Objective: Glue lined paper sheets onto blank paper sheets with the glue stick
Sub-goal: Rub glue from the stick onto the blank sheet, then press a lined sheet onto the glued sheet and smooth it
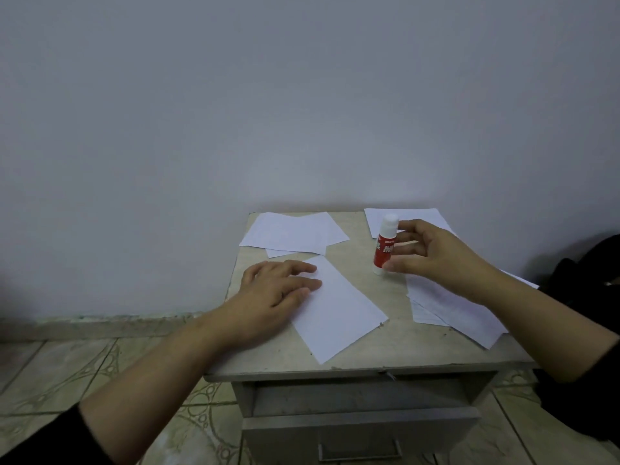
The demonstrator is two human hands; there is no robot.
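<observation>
A red glue stick [385, 246] with a white cap stands upright on the small table [355, 365]. My right hand [432, 255] curls round it, thumb at its base and index finger near the cap. My left hand [268, 297] rests flat on the left edge of a blank sheet [339, 317] lying askew in the middle. A pile of faintly lined sheets [453, 308] lies at the right under my right forearm. More sheets [292, 234] are stacked at the back left, and another sheet [419, 216] lies at the back right.
The table stands against a plain wall and has a drawer [360, 431] with a metal handle, partly pulled out at the front. A dark bag or cloth [590, 263] sits to the right. Patterned floor tiles [100, 370] spread to the left.
</observation>
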